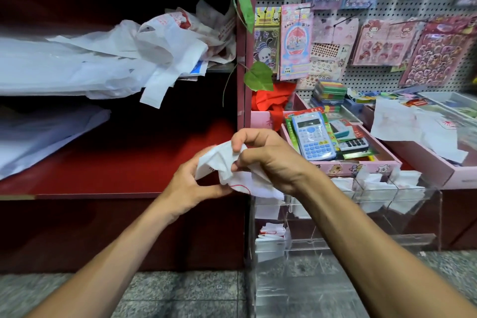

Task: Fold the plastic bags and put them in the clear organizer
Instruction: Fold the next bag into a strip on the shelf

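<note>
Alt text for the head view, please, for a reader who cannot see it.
Both hands, left hand and right hand, grip a small crumpled white plastic bag in front of a red shelf, above a clear organizer holding folded bags. Loose white bags pile on the upper shelf; calculators and stickers fill the display at right.

— Where is the plastic bag (227, 162) held?
— Between the left hand (189, 186) and the right hand (268, 157), in front of the shelf (116, 162).
— And the clear organizer (361, 214)?
— It is set to the right, below the tray (361, 164) in which the calculator (313, 135) is laid. Folded bags (271, 242) are kept inside it. A bag pile (116, 59) is heaped on the upper shelf, left.
</note>
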The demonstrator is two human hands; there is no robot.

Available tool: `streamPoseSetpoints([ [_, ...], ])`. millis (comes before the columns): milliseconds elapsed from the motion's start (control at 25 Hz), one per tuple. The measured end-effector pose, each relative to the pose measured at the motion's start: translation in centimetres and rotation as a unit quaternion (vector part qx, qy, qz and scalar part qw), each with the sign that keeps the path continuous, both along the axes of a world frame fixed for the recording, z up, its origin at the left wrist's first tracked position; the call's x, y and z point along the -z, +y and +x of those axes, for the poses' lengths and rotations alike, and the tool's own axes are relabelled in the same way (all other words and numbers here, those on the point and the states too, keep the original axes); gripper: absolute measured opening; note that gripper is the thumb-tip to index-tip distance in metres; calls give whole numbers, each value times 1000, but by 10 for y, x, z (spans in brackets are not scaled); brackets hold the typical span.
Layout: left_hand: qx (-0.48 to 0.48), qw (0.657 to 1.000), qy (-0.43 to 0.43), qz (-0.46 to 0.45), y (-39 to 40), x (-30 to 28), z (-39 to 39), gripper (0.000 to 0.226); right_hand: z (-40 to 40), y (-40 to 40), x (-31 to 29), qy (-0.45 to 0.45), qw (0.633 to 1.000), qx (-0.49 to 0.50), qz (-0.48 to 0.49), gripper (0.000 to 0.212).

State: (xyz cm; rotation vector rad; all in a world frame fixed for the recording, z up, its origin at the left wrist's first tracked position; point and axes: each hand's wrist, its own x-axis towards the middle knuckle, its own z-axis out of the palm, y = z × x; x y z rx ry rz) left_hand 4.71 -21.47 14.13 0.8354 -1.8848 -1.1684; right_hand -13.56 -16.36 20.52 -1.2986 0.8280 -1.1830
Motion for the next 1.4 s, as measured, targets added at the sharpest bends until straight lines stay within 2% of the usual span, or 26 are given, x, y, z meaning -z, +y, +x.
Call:
streamPoseSetpoints([
  [40, -17, 1000, -14, -7, 3, -2, 2, 47, 3, -3, 0, -22, 1000, -2, 8, 40],
  [160, -167, 981, -91, -49, -8, 7, 15, 22, 8, -11, -3, -41, 998, 39, 7, 40],
  [200, -221, 967, -119, -45, -14, 12, 24, 19, 7, -14, -3, -6, 998, 69, 7, 39],
  [240, -270, 953, -133, -35, -20, 16, 34, 16, 6, -19, -1, 68, 993, 101, 3, 38],
  [280, -308, 943, -123, -24, -26, 19, 46, 14, 3, -24, 2, 186, 973, 135, -10, 33],
  [320, -334, 937, -99, -12, -30, 20, 57, 13, 1, -30, 7, 324, 931, 168, -30, 29],
  [360, -350, 934, -64, -6, -33, 17, 68, 16, 1, -36, 14, 445, 872, 198, -49, 31],
  [400, -364, 931, -35, -6, -37, 15, 77, 16, 2, -40, 20, 530, 813, 231, -60, 37],
  [440, -374, 927, -16, -10, -39, 13, 85, 14, 5, -42, 23, 572, 772, 270, -58, 43],
  [520, -393, 919, -7, -26, -42, 11, 98, 12, 16, -46, 25, 595, 726, 339, -57, 52],
  [560, -396, 918, -6, -37, -40, 11, 102, 14, 22, -47, 26, 586, 729, 350, -53, 55],
  [600, -401, 915, -6, -57, -38, 10, 104, 16, 27, -48, 27, 542, 762, 352, -45, 57],
  [640, -409, 908, 0, -96, -35, 7, 105, 16, 34, -50, 29, 452, 824, 340, -24, 57],
  [680, -417, 896, 15, -153, -32, 2, 106, 14, 41, -51, 30, 327, 894, 305, -1, 59],
  [720, -417, 880, 32, -224, -30, -6, 107, 12, 47, -52, 32, 188, 948, 258, -5, 65],
  [760, -410, 859, 35, -304, -28, -13, 107, 12, 50, -57, 35, 67, 973, 222, -24, 72],
  [800, -392, 837, 14, -382, -27, -19, 108, 13, 50, -64, 37, -23, 980, 193, -41, 74],
  [880, -310, 808, -81, -495, -24, -17, 107, 15, 47, -73, 39, -143, 975, 170, -23, 69],
  [960, -205, 793, -229, -525, -20, 2, 104, 17, 44, -74, 42, -133, 969, 204, 39, 58],
  [1000, -173, 785, -294, -518, -20, 15, 102, 21, 44, -72, 46, -93, 963, 238, 88, 50],
  [1080, -151, 794, -362, -464, -19, 28, 98, 29, 45, -70, 56, 5, 930, 304, 208, 31],
  [1120, -151, 807, -373, -433, -18, 29, 94, 29, 47, -71, 60, 39, 916, 316, 243, 22],
  [1160, -144, 815, -381, -412, -17, 29, 89, 25, 48, -73, 64, 61, 912, 311, 259, 23],
  [1280, -79, 848, -388, -351, -6, 31, 68, 12, 61, -68, 67, 113, 927, 222, 281, 16],
  [1360, -51, 884, -359, -295, 0, 32, 55, 14, 75, -64, 71, 168, 934, 178, 261, 12],
  [1400, -33, 901, -345, -262, 1, 31, 52, 20, 80, -63, 75, 214, 934, 174, 226, 19],
])
